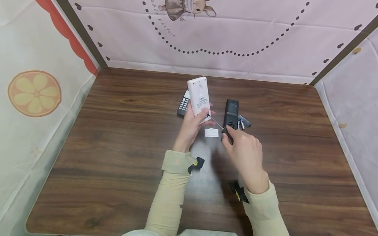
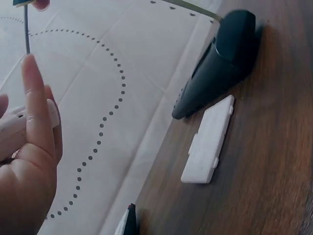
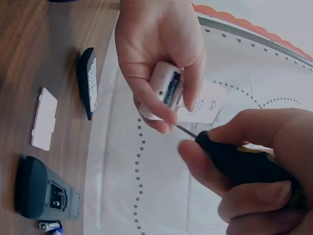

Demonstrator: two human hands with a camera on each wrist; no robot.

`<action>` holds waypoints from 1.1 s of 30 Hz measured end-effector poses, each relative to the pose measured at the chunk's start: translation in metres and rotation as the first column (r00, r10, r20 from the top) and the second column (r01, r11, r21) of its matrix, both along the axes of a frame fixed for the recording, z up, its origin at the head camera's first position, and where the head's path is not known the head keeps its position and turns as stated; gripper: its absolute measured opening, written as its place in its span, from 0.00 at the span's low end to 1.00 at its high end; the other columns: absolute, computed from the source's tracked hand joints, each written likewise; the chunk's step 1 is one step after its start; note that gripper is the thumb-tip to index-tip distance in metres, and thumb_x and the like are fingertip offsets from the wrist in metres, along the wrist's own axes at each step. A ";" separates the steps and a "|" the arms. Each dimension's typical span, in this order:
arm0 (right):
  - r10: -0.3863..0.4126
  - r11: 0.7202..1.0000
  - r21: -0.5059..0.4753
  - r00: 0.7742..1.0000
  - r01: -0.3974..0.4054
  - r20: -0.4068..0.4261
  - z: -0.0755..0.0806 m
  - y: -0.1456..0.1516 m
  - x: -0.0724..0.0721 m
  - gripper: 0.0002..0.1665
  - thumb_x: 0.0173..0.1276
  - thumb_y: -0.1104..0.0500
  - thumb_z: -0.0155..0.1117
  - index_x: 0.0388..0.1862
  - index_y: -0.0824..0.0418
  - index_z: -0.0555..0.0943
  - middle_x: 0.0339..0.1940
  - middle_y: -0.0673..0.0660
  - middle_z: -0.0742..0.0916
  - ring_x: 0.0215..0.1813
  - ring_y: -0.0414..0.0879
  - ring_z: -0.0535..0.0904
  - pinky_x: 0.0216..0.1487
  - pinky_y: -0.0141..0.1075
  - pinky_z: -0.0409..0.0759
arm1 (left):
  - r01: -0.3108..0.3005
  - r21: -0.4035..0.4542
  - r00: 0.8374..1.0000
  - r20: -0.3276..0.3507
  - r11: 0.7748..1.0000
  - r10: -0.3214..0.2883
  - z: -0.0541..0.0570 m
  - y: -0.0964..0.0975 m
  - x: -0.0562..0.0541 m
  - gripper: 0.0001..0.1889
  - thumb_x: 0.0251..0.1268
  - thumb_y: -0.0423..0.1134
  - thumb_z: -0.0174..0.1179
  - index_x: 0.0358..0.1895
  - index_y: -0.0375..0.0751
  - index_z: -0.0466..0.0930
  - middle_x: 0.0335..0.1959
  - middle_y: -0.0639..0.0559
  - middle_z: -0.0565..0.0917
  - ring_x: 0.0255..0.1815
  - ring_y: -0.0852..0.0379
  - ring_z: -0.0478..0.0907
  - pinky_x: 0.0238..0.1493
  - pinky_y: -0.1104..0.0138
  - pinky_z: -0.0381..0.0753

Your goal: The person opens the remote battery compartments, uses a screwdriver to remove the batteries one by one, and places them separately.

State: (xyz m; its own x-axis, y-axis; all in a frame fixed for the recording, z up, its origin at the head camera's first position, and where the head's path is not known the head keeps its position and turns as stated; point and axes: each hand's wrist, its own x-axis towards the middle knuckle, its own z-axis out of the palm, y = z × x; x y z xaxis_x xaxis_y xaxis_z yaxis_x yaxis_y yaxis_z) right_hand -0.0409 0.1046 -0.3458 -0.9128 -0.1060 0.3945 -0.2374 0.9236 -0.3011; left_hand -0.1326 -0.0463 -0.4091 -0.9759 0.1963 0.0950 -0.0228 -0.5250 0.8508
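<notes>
My left hand (image 1: 189, 127) grips a white remote control (image 1: 199, 93), its back with printed text facing up. The lower end of the remote shows an uncovered battery compartment in the right wrist view. In my right hand (image 1: 246, 150) is a screwdriver (image 3: 244, 161) with a dark handle, held between thumb and curled fingers. Its thin shaft points at the remote's lower end, close to a left fingertip; whether the tip touches the remote or the finger, I cannot tell. A white battery cover (image 1: 211, 132) lies on the table below the remote.
A black remote (image 1: 231, 109) lies face down with its battery compartment uncovered. Beside it are loose batteries (image 1: 242, 124) and a dark cover (image 1: 245, 121). Partly behind the white remote lies a dark remote with white buttons (image 1: 183, 104). Fabric panels (image 1: 236, 36) enclose the wooden table (image 1: 118, 147).
</notes>
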 end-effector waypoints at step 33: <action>0.143 0.981 -0.129 0.990 -0.144 -0.011 -0.013 0.007 -0.022 0.16 0.58 0.55 0.61 0.44 0.59 0.82 0.27 0.54 0.85 0.19 0.44 0.73 0.19 0.36 0.69 | 0.000 0.063 0.996 0.086 0.998 -0.006 0.000 -0.012 -0.005 0.24 0.63 0.29 0.49 0.61 0.46 0.57 0.52 0.27 0.65 0.40 0.48 0.76 0.31 0.59 0.81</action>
